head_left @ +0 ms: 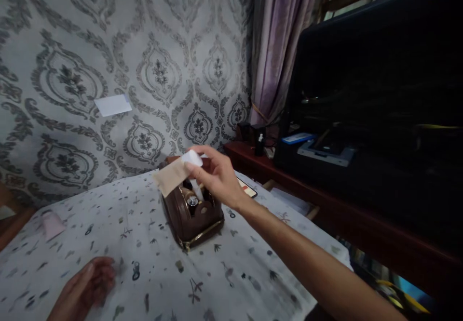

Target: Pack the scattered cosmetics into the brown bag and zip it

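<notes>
My right hand (216, 176) reaches out over a brown leather pouch (191, 215) that stands open on the patterned tablecloth (231, 273). Its fingers pinch a small white and beige tube or packet (175, 172) just above the pouch's opening. Small bottles and tubes show inside the pouch. My left hand (85, 289) rests on the cloth at the lower left, fingers curled and blurred, holding nothing I can make out.
A pink object (52, 224) lies on the cloth at the left. A phone (248, 188) lies behind the pouch. To the right stand a dark wooden shelf (325, 200), a large black screen (379, 70) and a printer (325, 152). Patterned wallpaper and a purple curtain (278, 41) are behind.
</notes>
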The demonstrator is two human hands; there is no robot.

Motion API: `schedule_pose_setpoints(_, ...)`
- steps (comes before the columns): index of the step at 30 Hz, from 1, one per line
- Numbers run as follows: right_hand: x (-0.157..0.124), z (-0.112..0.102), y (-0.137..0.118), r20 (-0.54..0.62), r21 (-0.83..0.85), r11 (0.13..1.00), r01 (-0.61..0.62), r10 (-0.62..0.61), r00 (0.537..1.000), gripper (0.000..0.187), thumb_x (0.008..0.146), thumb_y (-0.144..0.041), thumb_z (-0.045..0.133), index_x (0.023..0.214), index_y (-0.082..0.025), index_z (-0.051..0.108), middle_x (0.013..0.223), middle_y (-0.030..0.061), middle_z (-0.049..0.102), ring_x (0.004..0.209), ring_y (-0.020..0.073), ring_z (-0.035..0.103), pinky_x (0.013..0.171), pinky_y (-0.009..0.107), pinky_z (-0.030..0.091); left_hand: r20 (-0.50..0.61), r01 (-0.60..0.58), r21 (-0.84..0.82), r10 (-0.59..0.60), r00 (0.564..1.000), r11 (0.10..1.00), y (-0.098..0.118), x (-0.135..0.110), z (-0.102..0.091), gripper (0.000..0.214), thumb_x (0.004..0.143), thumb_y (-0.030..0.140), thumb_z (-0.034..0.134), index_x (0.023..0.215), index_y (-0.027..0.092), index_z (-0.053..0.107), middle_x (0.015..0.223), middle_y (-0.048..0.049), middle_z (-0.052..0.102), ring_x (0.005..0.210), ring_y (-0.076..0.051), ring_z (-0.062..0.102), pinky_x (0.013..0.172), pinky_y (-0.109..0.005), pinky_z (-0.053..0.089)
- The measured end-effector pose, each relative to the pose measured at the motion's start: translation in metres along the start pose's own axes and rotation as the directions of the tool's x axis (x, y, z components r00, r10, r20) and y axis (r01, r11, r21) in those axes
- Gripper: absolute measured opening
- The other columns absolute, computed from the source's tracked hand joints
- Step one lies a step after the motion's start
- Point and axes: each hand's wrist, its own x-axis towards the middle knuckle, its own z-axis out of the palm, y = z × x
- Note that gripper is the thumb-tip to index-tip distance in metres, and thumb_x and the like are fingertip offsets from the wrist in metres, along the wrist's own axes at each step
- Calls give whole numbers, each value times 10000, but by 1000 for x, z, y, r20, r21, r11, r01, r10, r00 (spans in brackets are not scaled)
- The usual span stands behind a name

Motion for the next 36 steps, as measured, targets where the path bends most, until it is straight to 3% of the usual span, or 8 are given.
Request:
schedule_pose_setpoints(3, 21, -17, 7, -107, -115, 993, 32, -45, 993, 309, 841, -394, 646, 1058, -176, 622, 960, 44, 641, 775, 160, 600, 665, 275, 492, 17, -4, 39, 3, 1000, 999, -1, 2, -1, 575, 490, 597, 861, 838, 157, 739, 712, -84, 715, 660, -240, 636, 514, -284, 502)
schedule_pose_setpoints(6, 41, -25, 21, -128, -273, 961, 32, -69, 989, 284, 856, -380, 617, 1041, -165, 639, 932, 39, 651, 765, 164, 603, 667, 274, 485, -20, 1, 49, 0, 1000, 999, 1, 3, 0, 583, 458, 602, 868, 812, 158, 738, 674, -78, 704, 629, -234, 628, 488, -279, 484)
schedule_pose_setpoints(11, 64, -21, 47, 51, -545, 837, 48, -24, 998, 263, 870, -289, 631, 1072, -124, 666, 964, 58, 691, 813, 167, 619, 750, 269, 462, -41, -2, 40, 3, 999, 999, 1, 3, 1, 619, 393, 603, 886, 798, 162, 729, 692, -83, 715, 645, -251, 644, 499, -292, 491)
schedule_pose_setpoints(14, 70, -12, 56, 179, -645, 759, 91, 34, 983, 319, 878, -277, 644, 1146, -104, 652, 1025, 88, 702, 860, 180, 630, 813, 279, 444, -49, -3, 57, 6, 999, 998, 0, 2, 2, 612, 425, 621, 872, 806, 165, 723, 680, -76, 709, 628, -241, 638, 477, -275, 466)
schedule_pose_setpoints(18, 72, -2, 61, 275, -708, 692, 138, 91, 957, 331, 903, -313, 618, 1192, -152, 636, 1049, 76, 706, 925, 198, 632, 831, 284, 428, -29, -15, 75, 17, 999, 997, -1, 0, 2, 596, 466, 632, 855, 814, 166, 725, 685, -76, 707, 638, -239, 642, 467, -263, 446)
schedule_pose_setpoints(24, 70, 4, 64, 319, -786, 604, 134, 210, 924, 344, 901, -402, 596, 1191, -228, 656, 974, 55, 728, 916, 234, 651, 705, 272, 409, 3, -29, 61, 29, 1000, 998, -4, 2, -2, 571, 496, 631, 846, 811, 169, 734, 675, -78, 699, 627, -227, 628, 493, -276, 474)
schedule_pose_setpoints(30, 73, 9, 62, 331, -818, 566, 103, 317, 889, 347, 888, -418, 611, 1190, -253, 662, 1058, 54, 724, 996, 254, 650, 709, 276, 417, 8, -81, 79, 81, 997, 994, -5, 1, 1, 564, 542, 648, 814, 820, 164, 734, 652, -72, 682, 582, -209, 599, 442, -259, 433)
schedule_pose_setpoints(36, 75, 16, 69, 388, -799, 588, 123, 349, 853, 425, 877, -398, 640, 1268, -231, 627, 1193, 70, 693, 1108, 246, 615, 813, 271, 431, -20, -130, 115, 133, 991, 985, -2, -11, 18, 581, 533, 673, 807, 797, 161, 724, 620, -67, 670, 552, -195, 579, 409, -242, 399)
